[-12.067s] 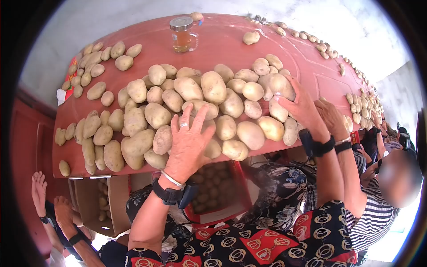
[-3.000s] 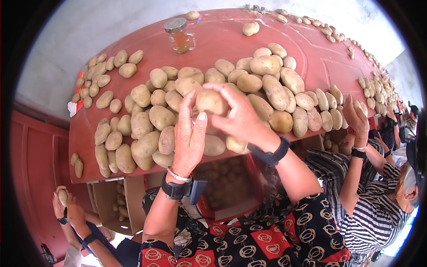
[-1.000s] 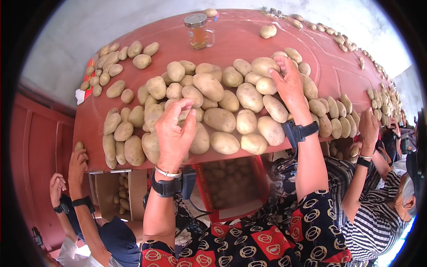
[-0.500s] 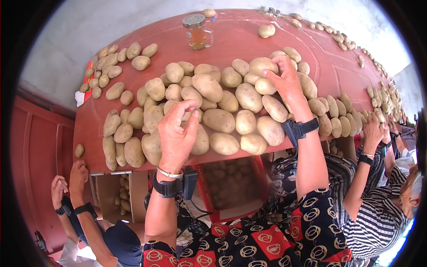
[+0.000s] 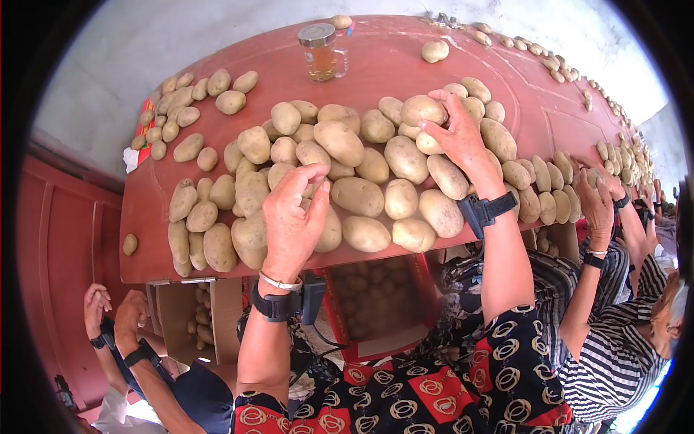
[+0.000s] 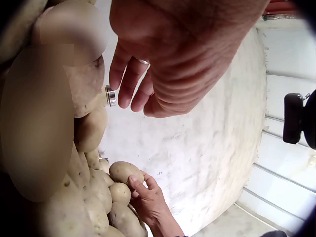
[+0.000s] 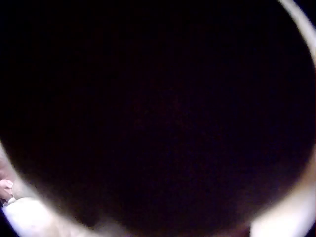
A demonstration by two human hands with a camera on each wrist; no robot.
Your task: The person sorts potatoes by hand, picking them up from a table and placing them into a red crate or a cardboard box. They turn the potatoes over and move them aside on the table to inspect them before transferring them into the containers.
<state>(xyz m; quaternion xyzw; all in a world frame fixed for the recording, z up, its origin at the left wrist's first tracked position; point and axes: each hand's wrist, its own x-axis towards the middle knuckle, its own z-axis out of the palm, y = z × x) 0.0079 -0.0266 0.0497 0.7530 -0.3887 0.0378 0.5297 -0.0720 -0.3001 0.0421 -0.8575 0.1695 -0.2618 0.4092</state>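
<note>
My right hand (image 5: 457, 137) pinches a potato (image 5: 424, 111) between thumb and fingers, at the back right of a broad heap of potatoes (image 5: 359, 197). The left wrist view also shows this potato (image 6: 125, 172) in the fingers, raised at the heap's edge. My left hand (image 5: 293, 217) hovers over the front of the heap, its fingers loosely bent and nothing in them. From its own wrist camera the left hand (image 6: 163, 64) hangs with fingers apart beside the nearest potatoes. A dark shape fills most of the right wrist view and hides the work there.
A lidded glass mug (image 5: 319, 54) of amber liquid stands at the back of the red table (image 5: 383, 54). Smaller potatoes (image 5: 188, 98) lie at the left. Below the front edge are a red-rimmed box (image 5: 376, 304) and a cardboard box (image 5: 225, 318). People work on both sides.
Three seconds ago both hands were around a potato at mid-heap. Since then they have parted. In the last half second my right hand has drawn its potato slightly left; the left hand barely moved.
</note>
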